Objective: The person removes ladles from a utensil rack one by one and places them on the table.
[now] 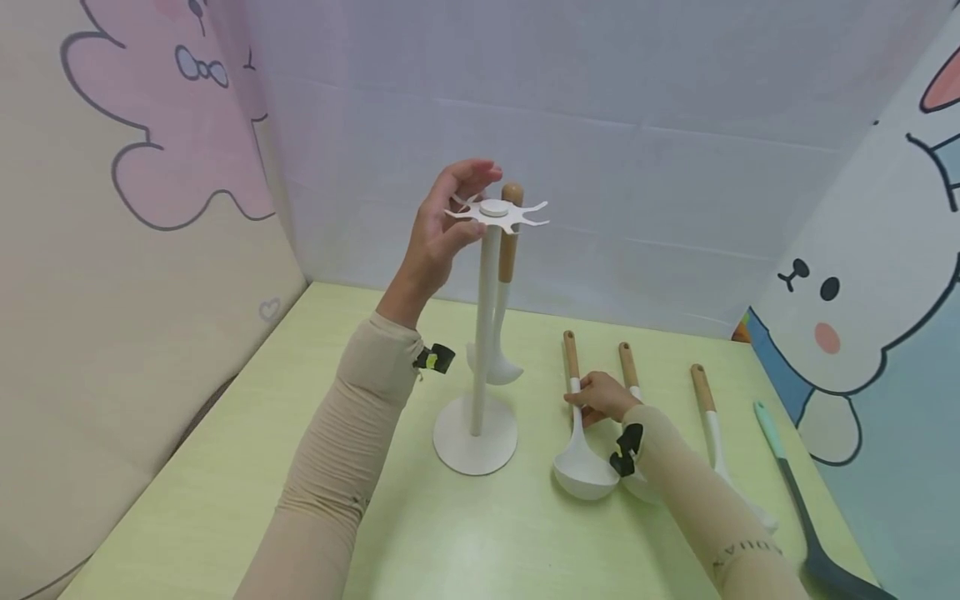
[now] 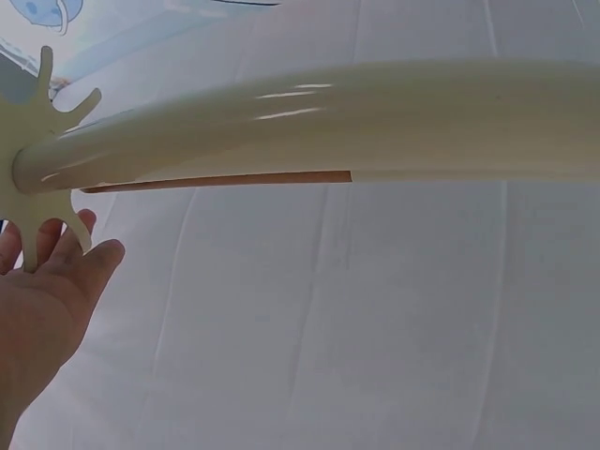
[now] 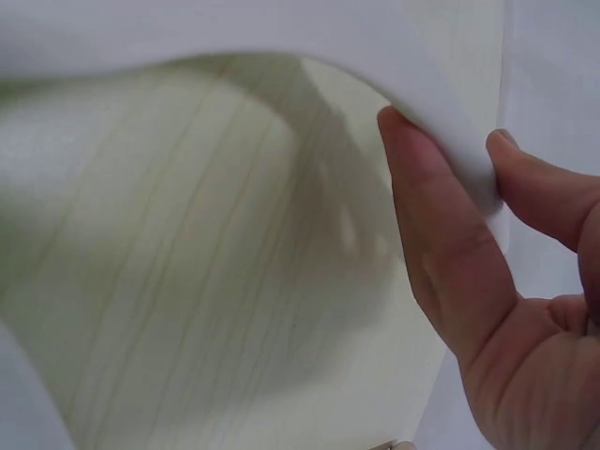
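A white utensil stand [image 1: 488, 317] with a round base and a hooked top stands upright on the table. My left hand [image 1: 446, 221] grips the hooked top [image 1: 513, 215] at its left side, thumb in front, and the left wrist view shows this hand [image 2: 52, 300] at the hooks. Behind the pole hangs a white utensil with a wooden handle [image 1: 508, 254], its head partly hidden. To the right, my right hand [image 1: 603, 397] pinches the white neck of a ladle [image 1: 585, 475] between thumb and fingers. In the right wrist view the ladle's neck [image 3: 441, 122] lies between them.
Right of the ladle lie another wooden-handled utensil [image 1: 628, 362], partly under my forearm, and a further white one with a wooden handle [image 1: 703, 387]. Beyond them is a dark turner-like utensil [image 1: 798, 492] with a mint handle. White cloth [image 1: 600, 167] backs the pale table [image 1: 360, 312].
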`<action>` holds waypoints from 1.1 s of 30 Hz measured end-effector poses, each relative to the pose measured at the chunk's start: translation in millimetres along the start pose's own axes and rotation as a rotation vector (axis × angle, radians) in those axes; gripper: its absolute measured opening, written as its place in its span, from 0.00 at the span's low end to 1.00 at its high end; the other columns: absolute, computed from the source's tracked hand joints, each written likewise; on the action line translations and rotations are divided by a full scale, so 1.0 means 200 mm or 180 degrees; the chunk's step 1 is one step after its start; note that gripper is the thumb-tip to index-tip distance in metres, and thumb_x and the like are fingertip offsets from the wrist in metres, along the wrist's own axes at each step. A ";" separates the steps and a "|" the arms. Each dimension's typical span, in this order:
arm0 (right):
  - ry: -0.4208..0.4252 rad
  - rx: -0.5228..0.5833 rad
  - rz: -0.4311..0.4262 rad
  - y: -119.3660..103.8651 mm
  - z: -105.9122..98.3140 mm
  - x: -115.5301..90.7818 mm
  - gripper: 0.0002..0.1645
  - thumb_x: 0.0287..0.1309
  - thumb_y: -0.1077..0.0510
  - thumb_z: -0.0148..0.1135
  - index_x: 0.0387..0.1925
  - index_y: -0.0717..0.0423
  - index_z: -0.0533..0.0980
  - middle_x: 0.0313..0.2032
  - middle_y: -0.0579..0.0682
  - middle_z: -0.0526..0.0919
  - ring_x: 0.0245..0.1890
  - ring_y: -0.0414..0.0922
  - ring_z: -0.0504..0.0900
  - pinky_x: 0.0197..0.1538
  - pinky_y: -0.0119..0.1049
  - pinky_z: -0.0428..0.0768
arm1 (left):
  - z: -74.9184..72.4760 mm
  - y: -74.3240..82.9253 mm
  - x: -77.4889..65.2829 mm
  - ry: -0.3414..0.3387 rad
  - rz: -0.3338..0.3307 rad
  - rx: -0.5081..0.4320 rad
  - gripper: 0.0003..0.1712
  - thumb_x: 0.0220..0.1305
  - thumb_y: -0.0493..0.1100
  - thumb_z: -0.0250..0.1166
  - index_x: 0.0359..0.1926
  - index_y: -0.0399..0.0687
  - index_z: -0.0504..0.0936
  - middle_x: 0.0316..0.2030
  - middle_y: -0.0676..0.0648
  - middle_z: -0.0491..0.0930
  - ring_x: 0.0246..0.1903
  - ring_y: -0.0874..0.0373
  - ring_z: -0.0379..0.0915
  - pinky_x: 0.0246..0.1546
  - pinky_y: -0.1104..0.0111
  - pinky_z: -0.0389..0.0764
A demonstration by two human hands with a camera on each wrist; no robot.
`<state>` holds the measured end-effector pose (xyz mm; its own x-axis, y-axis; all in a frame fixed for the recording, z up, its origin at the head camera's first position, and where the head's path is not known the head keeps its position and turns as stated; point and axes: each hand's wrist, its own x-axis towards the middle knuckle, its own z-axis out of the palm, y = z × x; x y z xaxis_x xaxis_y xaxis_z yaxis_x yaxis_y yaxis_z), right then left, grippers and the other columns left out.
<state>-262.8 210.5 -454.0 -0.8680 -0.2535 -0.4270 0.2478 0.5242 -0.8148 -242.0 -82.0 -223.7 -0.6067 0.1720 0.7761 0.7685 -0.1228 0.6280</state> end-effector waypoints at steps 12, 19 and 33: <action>-0.0018 0.0029 0.0039 0.01 0.00 0.02 0.17 0.66 0.65 0.59 0.48 0.73 0.65 0.35 0.59 0.77 0.25 0.44 0.83 0.34 0.39 0.85 | -0.02 0.00 0.01 -0.0057 -0.0024 -0.0115 0.45 0.46 0.48 0.55 0.63 0.21 0.63 0.59 0.27 0.71 0.63 0.44 0.68 0.63 0.59 0.68; -0.0066 -0.0028 0.0031 0.03 0.01 0.03 0.16 0.66 0.64 0.59 0.47 0.73 0.67 0.34 0.59 0.78 0.25 0.44 0.83 0.34 0.39 0.85 | -0.03 -0.01 0.01 -0.0082 -0.0040 -0.0134 0.46 0.47 0.51 0.57 0.63 0.22 0.64 0.59 0.28 0.72 0.63 0.41 0.68 0.61 0.60 0.69; -0.0133 -0.0004 0.0076 0.06 0.01 0.06 0.15 0.67 0.63 0.60 0.46 0.74 0.71 0.32 0.58 0.81 0.25 0.44 0.83 0.34 0.39 0.85 | -0.04 -0.01 0.01 -0.0167 -0.0043 -0.0203 0.47 0.46 0.50 0.56 0.64 0.22 0.63 0.60 0.28 0.72 0.62 0.47 0.69 0.57 0.64 0.70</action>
<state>-270.4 211.3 -469.5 -0.8431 -0.2746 -0.4625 0.2678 0.5314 -0.8037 -245.8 -89.5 -222.3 -0.6040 0.2248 0.7646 0.7449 -0.1819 0.6419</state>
